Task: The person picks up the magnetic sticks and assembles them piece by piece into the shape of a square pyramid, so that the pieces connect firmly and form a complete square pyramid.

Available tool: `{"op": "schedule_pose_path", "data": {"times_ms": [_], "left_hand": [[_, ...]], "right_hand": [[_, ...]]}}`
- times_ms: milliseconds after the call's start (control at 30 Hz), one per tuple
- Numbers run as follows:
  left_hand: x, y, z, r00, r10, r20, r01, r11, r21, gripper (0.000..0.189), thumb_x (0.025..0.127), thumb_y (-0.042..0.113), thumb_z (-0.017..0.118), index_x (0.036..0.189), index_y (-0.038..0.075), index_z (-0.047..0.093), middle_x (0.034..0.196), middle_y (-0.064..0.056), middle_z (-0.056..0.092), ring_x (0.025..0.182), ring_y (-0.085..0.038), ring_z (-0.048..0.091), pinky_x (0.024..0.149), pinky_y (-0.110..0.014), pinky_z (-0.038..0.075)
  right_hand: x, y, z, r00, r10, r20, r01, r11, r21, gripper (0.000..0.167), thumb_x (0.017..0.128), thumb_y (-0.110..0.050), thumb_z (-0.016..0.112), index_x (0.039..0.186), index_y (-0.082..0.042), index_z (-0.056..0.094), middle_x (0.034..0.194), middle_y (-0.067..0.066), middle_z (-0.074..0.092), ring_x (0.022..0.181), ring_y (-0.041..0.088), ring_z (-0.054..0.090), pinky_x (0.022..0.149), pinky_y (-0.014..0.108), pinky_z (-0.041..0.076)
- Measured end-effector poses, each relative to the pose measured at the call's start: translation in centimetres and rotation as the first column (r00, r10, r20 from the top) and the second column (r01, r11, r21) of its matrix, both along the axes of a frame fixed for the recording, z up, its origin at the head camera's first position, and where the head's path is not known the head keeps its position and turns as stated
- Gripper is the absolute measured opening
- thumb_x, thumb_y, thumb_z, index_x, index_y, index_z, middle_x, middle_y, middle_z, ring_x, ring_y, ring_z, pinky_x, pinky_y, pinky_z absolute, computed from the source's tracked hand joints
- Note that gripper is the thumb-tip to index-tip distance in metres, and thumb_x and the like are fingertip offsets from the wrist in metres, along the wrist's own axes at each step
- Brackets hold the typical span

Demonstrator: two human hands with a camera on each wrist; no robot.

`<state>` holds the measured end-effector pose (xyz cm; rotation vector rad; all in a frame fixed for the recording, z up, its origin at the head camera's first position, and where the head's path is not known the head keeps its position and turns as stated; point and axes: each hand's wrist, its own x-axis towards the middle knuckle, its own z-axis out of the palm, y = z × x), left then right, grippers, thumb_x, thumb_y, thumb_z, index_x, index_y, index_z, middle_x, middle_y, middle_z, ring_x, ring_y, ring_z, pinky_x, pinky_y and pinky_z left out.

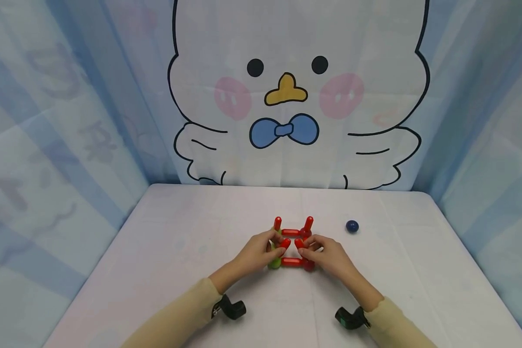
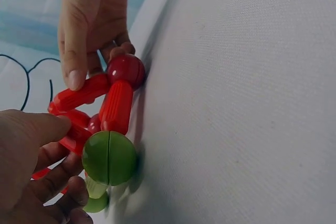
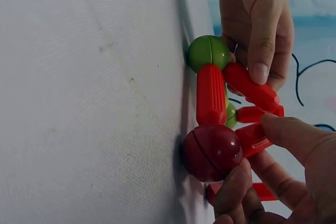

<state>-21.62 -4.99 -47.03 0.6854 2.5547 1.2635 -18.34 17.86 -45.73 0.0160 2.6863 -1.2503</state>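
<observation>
A frame of red toy rods and balls stands on the table, its green balls on the left and dark red ones on the right. My left hand [image 1: 256, 252] pinches a red rod [image 1: 285, 243] that slants up from the near green ball [image 2: 109, 158]. With thumb and fingers, my right hand [image 1: 330, 257] grips a matching rod [image 1: 299, 243] on the near dark red ball [image 3: 212, 152]. The upper ends of these rods lean toward each other. A level rod [image 1: 292, 262] joins the two near balls. My fingers partly hide the frame's sides.
At the frame's far side, two more red rods stick up, one on the left [image 1: 278, 223] and one on the right [image 1: 309, 223]. A dark blue ball [image 1: 352, 226] lies apart to the right on the white table [image 1: 191, 217]. Printed curtains [image 1: 374, 48] enclose the table's back and sides.
</observation>
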Motion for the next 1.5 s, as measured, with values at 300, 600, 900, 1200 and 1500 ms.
{"op": "schedule_pose_path", "data": {"times_ms": [300, 600, 900, 1200, 1500], "left_hand": [[-0.1, -0.1, -0.1, 0.991, 0.097, -0.093, -0.092, 0.994, 0.055, 0.016, 0.101, 0.025, 0.068, 0.112, 0.014, 0.065, 0.099, 0.005, 0.064, 0.078, -0.012, 0.053, 0.064, -0.021, 0.046], [-2.6, 0.6, -0.2, 0.930, 0.273, -0.246, -0.260, 0.962, 0.085, 0.034, 0.096, 0.016, 0.075, 0.126, 0.011, 0.061, 0.102, -0.009, 0.065, 0.077, -0.014, 0.050, 0.064, -0.021, 0.043], [-2.9, 1.0, -0.8, 0.922, 0.247, -0.298, -0.245, 0.968, 0.046, 0.024, 0.097, 0.013, 0.072, 0.120, 0.014, 0.066, 0.097, -0.002, 0.062, 0.072, -0.010, 0.048, 0.061, -0.020, 0.043], [-2.6, 1.0, -0.8, 0.919, 0.154, -0.362, -0.192, 0.979, -0.070, 0.023, 0.096, 0.017, 0.074, 0.118, 0.019, 0.069, 0.098, 0.001, 0.063, 0.078, -0.011, 0.053, 0.066, -0.021, 0.047], [-2.3, 1.0, -0.7, 0.919, 0.046, -0.392, -0.115, 0.981, -0.154, 0.024, 0.095, 0.014, 0.075, 0.119, 0.018, 0.071, 0.103, 0.000, 0.064, 0.097, -0.016, 0.068, 0.084, -0.028, 0.057]], "right_hand": [[-0.8, 0.5, -0.1, 0.996, -0.083, -0.017, 0.083, 0.996, -0.030, 0.034, 0.096, -0.035, 0.073, 0.116, -0.008, 0.068, 0.103, 0.010, 0.070, 0.079, 0.018, 0.062, 0.066, 0.028, 0.052], [-3.1, 1.1, -0.1, 0.970, -0.194, -0.148, 0.183, 0.979, -0.085, 0.044, 0.099, -0.021, 0.069, 0.140, -0.009, 0.057, 0.107, 0.017, 0.069, 0.075, 0.024, 0.066, 0.067, 0.024, 0.053], [-3.3, 0.5, -0.3, 0.963, -0.195, -0.184, 0.178, 0.978, -0.104, 0.032, 0.099, -0.016, 0.069, 0.129, -0.008, 0.065, 0.108, 0.017, 0.070, 0.076, 0.024, 0.066, 0.064, 0.024, 0.051], [-2.8, -0.1, -0.8, 0.956, -0.141, -0.258, 0.131, 0.990, -0.056, 0.027, 0.096, -0.014, 0.072, 0.123, -0.012, 0.071, 0.100, 0.010, 0.071, 0.078, 0.020, 0.068, 0.069, 0.023, 0.054], [-2.0, -0.7, -0.9, 0.954, -0.040, -0.296, 0.052, 0.998, 0.032, 0.026, 0.094, -0.009, 0.073, 0.119, -0.015, 0.076, 0.099, 0.005, 0.068, 0.084, 0.020, 0.066, 0.069, 0.027, 0.055]]}}
